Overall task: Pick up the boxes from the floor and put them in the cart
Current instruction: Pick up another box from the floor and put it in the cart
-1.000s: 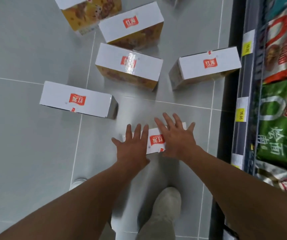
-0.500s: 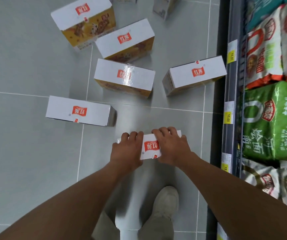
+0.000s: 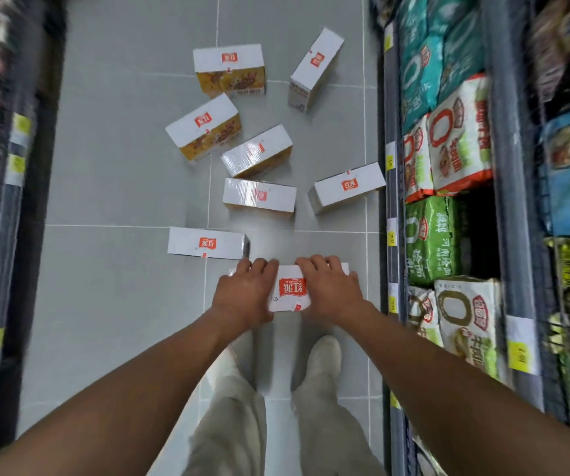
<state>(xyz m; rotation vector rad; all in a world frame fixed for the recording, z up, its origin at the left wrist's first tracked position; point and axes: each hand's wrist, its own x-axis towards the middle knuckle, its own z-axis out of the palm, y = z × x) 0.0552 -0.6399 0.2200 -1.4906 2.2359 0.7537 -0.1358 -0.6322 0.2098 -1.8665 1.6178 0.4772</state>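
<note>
The nearest box (image 3: 290, 291), a second ago lying on the floor (image 3: 122, 201) under spread fingers, is now clamped between left hand (image 3: 246, 294) and right hand (image 3: 332, 291), fingers curled over its far edge, seemingly lifted, leaving seven other boxes (image 3: 206, 242) farther off; no cart shows.

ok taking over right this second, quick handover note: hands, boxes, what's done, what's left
Left hand and right hand: both grip the nearest box, one at each end, fingers curled over its far edge. Whether it is off the floor is unclear.
Seven other boxes lie scattered on the floor ahead.
Done: one box grasped. The cart is not in view, so nothing can be confirmed as loaded.
Left: put this box in the cart, then the other seven.
</note>
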